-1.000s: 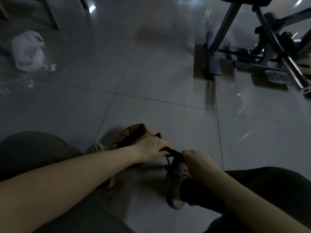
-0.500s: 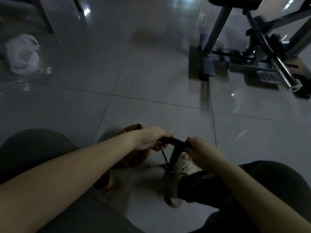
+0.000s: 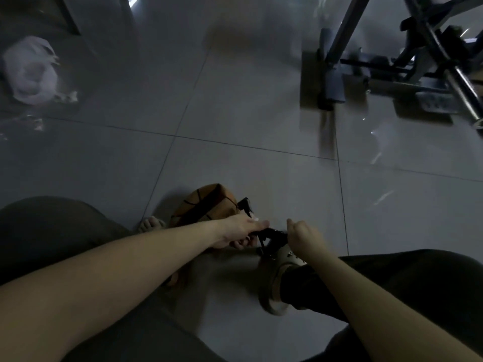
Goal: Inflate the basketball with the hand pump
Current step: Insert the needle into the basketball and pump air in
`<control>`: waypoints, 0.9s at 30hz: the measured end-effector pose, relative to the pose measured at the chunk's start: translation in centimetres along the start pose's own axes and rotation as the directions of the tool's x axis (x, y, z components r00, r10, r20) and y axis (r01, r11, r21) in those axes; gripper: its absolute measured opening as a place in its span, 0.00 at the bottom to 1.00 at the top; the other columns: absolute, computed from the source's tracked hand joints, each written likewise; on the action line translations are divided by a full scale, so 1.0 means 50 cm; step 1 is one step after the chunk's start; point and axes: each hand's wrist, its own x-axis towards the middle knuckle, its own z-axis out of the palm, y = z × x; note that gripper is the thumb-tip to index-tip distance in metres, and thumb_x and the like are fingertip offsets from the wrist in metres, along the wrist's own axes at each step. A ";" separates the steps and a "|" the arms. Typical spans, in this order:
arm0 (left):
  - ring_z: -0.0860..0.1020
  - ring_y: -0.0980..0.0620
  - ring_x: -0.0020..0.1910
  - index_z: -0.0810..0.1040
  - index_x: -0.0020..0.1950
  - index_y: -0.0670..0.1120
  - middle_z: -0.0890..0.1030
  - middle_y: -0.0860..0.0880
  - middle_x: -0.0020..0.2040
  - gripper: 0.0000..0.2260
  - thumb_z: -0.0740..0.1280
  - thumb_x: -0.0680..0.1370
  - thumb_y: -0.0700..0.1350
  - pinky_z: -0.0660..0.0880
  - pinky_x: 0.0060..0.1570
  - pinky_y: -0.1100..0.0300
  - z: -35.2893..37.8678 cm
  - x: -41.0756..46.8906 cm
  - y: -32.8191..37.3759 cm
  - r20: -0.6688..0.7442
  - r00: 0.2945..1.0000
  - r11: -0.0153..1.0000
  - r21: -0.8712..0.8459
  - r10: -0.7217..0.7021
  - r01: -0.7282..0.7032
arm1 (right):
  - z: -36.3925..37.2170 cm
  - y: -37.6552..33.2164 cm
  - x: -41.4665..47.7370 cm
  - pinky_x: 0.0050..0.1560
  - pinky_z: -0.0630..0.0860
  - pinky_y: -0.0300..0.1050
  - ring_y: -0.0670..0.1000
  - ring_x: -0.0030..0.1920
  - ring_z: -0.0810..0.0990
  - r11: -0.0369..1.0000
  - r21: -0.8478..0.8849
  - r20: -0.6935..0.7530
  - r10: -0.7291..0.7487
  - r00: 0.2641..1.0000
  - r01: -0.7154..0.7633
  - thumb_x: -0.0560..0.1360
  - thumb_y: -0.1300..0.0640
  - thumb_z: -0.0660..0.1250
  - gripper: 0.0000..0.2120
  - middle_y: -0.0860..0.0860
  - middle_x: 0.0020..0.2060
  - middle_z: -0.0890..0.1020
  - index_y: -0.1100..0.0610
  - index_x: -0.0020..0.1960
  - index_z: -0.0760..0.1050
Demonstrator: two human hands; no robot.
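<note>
A deflated, dented orange basketball (image 3: 209, 205) lies on the grey tiled floor just beyond my hands. The black T-handle of the hand pump (image 3: 273, 234) spans between them. My left hand (image 3: 239, 231) grips the handle's left end, and my right hand (image 3: 304, 237) grips its right end with curled fingers. The pump's shaft runs down behind the handle and is mostly hidden. My right foot in a pale shoe (image 3: 277, 283) sits at the pump's base. A black fitting (image 3: 245, 205) shows at the ball's right side.
A metal exercise machine (image 3: 392, 66) stands at the upper right. A white plastic bag (image 3: 30, 74) lies at the upper left. My bare left toes (image 3: 151, 223) rest beside the ball. Dark-trousered knees fill both lower corners.
Both hands went up with the pump handle half a second ago and have come back down with it. The view shifted slightly.
</note>
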 end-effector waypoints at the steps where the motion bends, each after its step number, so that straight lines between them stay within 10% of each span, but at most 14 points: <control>1: 0.65 0.57 0.27 0.75 0.64 0.43 0.72 0.49 0.34 0.22 0.63 0.81 0.61 0.59 0.23 0.66 0.002 0.006 -0.001 -0.012 1.000 0.999 0.034 -0.016 0.016 | 0.005 0.006 0.010 0.52 0.73 0.47 0.59 0.57 0.77 0.999 -0.029 0.022 -0.016 1.000 0.017 0.85 0.60 0.51 0.24 0.59 0.62 0.75 0.60 0.80 0.53; 5: 0.63 0.56 0.25 0.77 0.57 0.41 0.71 0.50 0.32 0.23 0.62 0.81 0.62 0.57 0.24 0.63 0.006 0.025 0.013 -0.038 0.998 0.994 0.092 -0.051 0.055 | -0.022 0.022 0.017 0.44 0.75 0.47 0.58 0.46 0.79 0.940 0.303 0.221 0.091 0.971 -0.157 0.86 0.51 0.50 0.22 0.60 0.50 0.78 0.65 0.71 0.67; 8: 0.62 0.56 0.25 0.77 0.49 0.44 0.70 0.51 0.30 0.19 0.63 0.82 0.60 0.55 0.24 0.64 0.003 0.026 0.041 -0.085 0.993 0.993 0.068 -0.086 0.091 | -0.061 0.036 -0.002 0.31 0.75 0.44 0.54 0.29 0.78 0.640 0.690 0.360 0.101 0.927 -0.338 0.84 0.44 0.53 0.30 0.60 0.35 0.81 0.72 0.56 0.76; 12: 0.59 0.57 0.24 0.74 0.47 0.42 0.65 0.51 0.29 0.18 0.62 0.82 0.57 0.54 0.21 0.66 -0.021 -0.008 0.124 -0.006 1.000 1.000 -0.027 0.006 -0.006 | -0.170 0.076 -0.045 0.37 0.79 0.47 0.56 0.36 0.81 0.364 0.850 0.459 -0.154 0.875 -0.382 0.82 0.42 0.57 0.30 0.63 0.44 0.83 0.70 0.61 0.75; 16: 0.58 0.57 0.25 0.72 0.50 0.42 0.62 0.52 0.30 0.18 0.63 0.82 0.58 0.54 0.22 0.66 -0.034 -0.063 0.189 0.123 0.989 0.996 -0.040 0.082 -0.077 | -0.247 0.080 -0.072 0.34 0.71 0.40 0.48 0.34 0.74 0.553 0.792 0.493 -0.328 0.806 -0.259 0.80 0.50 0.64 0.18 0.54 0.38 0.79 0.64 0.59 0.77; 21: 0.56 0.59 0.25 0.75 0.46 0.45 0.60 0.52 0.30 0.19 0.65 0.80 0.61 0.50 0.25 0.66 -0.039 -0.054 0.145 0.110 0.991 0.983 -0.176 0.081 -0.061 | -0.180 0.079 -0.019 0.30 0.63 0.40 0.47 0.30 0.65 0.459 0.842 0.489 -0.432 0.757 -0.282 0.79 0.46 0.66 0.18 0.50 0.31 0.70 0.63 0.53 0.76; 27: 0.59 0.57 0.27 0.75 0.47 0.44 0.66 0.52 0.30 0.22 0.64 0.79 0.64 0.53 0.24 0.65 -0.036 -0.007 0.055 -0.004 0.999 0.994 -0.107 -0.036 0.035 | -0.096 0.065 0.055 0.31 0.68 0.41 0.47 0.31 0.70 0.692 0.658 0.584 -0.222 0.781 -0.295 0.77 0.42 0.67 0.23 0.51 0.35 0.74 0.62 0.57 0.79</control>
